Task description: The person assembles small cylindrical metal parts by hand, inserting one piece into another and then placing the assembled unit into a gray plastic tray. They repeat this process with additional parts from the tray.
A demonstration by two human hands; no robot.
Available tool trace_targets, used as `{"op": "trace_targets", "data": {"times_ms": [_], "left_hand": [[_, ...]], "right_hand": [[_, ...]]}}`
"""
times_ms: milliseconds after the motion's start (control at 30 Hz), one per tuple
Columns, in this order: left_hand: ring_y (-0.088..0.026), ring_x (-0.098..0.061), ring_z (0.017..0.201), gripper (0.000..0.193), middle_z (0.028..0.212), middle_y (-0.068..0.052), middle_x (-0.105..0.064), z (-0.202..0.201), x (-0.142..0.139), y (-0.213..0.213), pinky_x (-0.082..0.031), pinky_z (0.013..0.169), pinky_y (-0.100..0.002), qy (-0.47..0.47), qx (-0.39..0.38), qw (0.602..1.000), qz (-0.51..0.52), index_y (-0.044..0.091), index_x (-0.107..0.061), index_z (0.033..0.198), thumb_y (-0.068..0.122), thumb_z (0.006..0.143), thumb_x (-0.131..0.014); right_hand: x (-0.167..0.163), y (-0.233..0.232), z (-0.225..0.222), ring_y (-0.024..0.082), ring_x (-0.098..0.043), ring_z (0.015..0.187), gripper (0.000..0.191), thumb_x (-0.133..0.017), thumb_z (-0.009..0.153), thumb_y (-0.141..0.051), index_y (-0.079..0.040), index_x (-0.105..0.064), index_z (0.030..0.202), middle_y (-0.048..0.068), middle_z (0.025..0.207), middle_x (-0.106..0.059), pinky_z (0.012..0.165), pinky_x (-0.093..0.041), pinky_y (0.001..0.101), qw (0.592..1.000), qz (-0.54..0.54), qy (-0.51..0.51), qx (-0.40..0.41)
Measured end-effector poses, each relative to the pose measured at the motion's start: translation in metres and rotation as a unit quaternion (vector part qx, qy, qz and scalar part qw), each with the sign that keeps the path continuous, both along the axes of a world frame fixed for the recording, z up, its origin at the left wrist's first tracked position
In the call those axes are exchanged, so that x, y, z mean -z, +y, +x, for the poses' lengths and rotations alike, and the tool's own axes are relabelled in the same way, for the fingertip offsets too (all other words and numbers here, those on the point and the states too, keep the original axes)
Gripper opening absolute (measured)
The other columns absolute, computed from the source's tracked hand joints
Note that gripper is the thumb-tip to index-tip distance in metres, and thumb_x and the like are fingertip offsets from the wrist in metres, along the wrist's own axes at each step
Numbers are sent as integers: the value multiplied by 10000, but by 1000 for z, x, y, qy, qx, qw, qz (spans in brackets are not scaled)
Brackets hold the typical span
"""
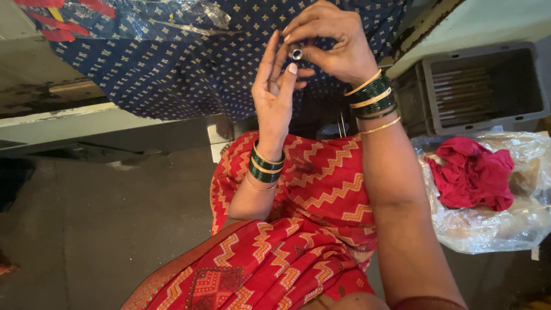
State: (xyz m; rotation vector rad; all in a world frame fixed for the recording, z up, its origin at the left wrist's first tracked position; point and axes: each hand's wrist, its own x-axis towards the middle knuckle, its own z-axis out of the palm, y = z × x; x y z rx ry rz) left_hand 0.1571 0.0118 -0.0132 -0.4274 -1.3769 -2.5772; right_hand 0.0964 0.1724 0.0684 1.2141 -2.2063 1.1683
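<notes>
Silvery metal, a small ring-shaped part point(297, 54) is being pinched at chest height by the right hand point(333, 43), seemingly for close inspection, while being steadied by the left hand point(275, 92), its fingers extended. Beyond, patterned blue cloth point(189, 69) is hanging; a grey bin point(488, 86) and red rag point(472, 172) are lying rightward, nothing obstructing.
</notes>
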Motion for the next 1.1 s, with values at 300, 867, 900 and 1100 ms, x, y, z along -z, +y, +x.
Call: {"op": "trace_targets", "data": {"times_ms": [300, 867, 900, 1100], "left_hand": [[-165, -731, 1024, 579, 1496, -185, -594, 3, -11, 0, -581, 845, -245, -14, 19, 1000, 9, 53, -349, 1618, 87, 1090, -585], [-149, -708, 1032, 524, 1423, -150, -627, 16, -27, 16, -572, 835, -251, -17, 55, 997, -41, 15, -381, 1587, 60, 1098, -564], [-149, -706, 1036, 526, 1429, -152, -624, 16, -27, 17, -572, 838, -252, -16, 59, 997, -43, 14, -383, 1588, 60, 1097, -566], [-164, -702, 1077, 539, 1469, -170, -598, 19, -28, 19, -583, 853, -265, 8, 74, 995, -61, -1, -399, 1584, 57, 1085, -594]], "right_hand": [[-1, 4, 0, 169, -670, 1012, 241, -803, 925, 56, -20, -759, 1150, 70, 1128, -754, 857, -548, 271, 997, -46, -62, 20], [26, 36, 2, 130, -703, 1024, 394, -848, 997, -6, -9, -597, 1300, 46, 1074, -705, 935, -594, 285, 932, -267, -235, 66], [26, 36, 2, 133, -708, 1000, 398, -853, 1005, -10, -18, -584, 1298, 47, 1050, -707, 913, -592, 285, 935, -261, -229, 76], [21, 32, 4, 100, -653, 942, 455, -815, 1026, -40, -42, -560, 1403, 26, 998, -668, 875, -547, 258, 939, -256, -224, 56]]}}
